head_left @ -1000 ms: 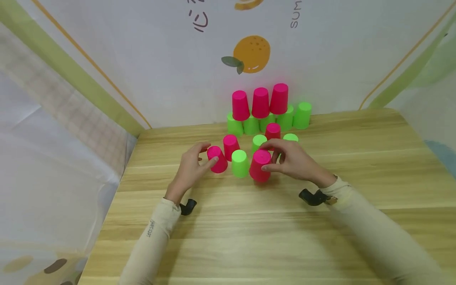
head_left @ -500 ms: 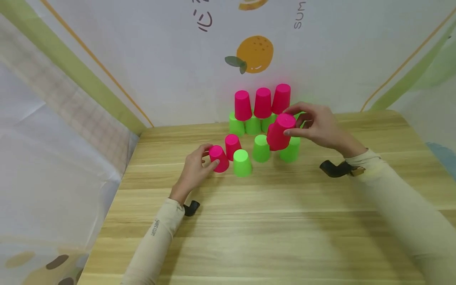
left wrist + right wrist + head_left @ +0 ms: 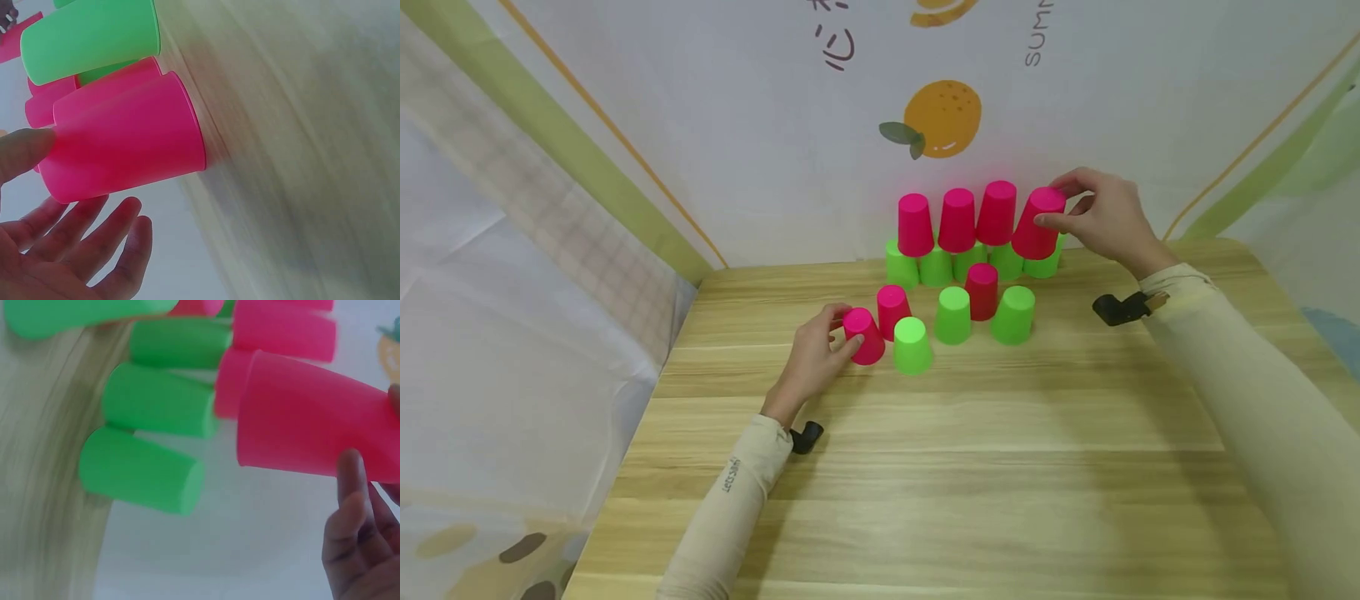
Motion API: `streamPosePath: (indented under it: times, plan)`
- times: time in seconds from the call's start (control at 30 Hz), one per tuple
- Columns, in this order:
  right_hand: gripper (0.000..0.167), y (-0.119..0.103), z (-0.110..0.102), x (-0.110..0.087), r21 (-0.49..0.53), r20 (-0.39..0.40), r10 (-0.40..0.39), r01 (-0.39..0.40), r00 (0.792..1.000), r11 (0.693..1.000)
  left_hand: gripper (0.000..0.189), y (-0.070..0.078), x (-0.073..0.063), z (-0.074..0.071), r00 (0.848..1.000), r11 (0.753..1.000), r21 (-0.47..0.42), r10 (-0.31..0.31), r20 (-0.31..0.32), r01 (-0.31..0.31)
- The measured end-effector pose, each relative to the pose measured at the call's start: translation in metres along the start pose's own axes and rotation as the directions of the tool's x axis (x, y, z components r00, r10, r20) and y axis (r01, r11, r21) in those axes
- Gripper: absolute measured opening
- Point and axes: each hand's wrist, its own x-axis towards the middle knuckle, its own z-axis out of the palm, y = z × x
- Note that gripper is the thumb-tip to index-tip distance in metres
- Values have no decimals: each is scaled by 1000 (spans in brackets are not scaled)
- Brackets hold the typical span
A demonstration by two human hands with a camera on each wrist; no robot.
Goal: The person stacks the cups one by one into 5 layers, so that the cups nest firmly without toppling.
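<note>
My right hand (image 3: 1105, 215) grips an upside-down pink cup (image 3: 1036, 229) between thumb and fingers. This cup is slightly tilted, above the right end of a back row of green cups (image 3: 936, 267). In the right wrist view, a gap shows between its rim and the nearest green cup's top (image 3: 190, 487). Three pink cups (image 3: 957, 221) stand upside down on that row, left of the held one. Farther left, my left hand (image 3: 811, 354) holds another pink cup (image 3: 131, 144) at the table, thumb on one side and fingers on the other.
In front of the stack stand separate upside-down cups: two pink, one at the left (image 3: 893, 312) and one at the middle (image 3: 982, 292), and three green (image 3: 913, 346). A printed cloth (image 3: 790, 167) hangs directly behind the wooden table (image 3: 925, 483).
My right hand has carried its pink cup from the front of the group up and back to the right end of the upper row. My left hand has stayed at its cup.
</note>
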Motion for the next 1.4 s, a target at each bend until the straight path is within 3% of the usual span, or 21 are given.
streamPosePath:
  times: [0.23, 0.5, 1.4]
  plan:
    - [57, 16, 8, 27, 18, 2, 89, -89, 996, 996, 48, -2, 0, -2, 1000, 1000, -12, -12, -4, 12]
    - [63, 24, 8, 43, -15, 42, 191, -191, 981, 981, 51, -1, 1, -1, 1000, 999, -33, -30, -1, 30]
    - [70, 33, 16, 43, 47, 83, 264, -268, 961, 962, 54, -4, 2, 5, 998, 997, -52, -57, 13, 57]
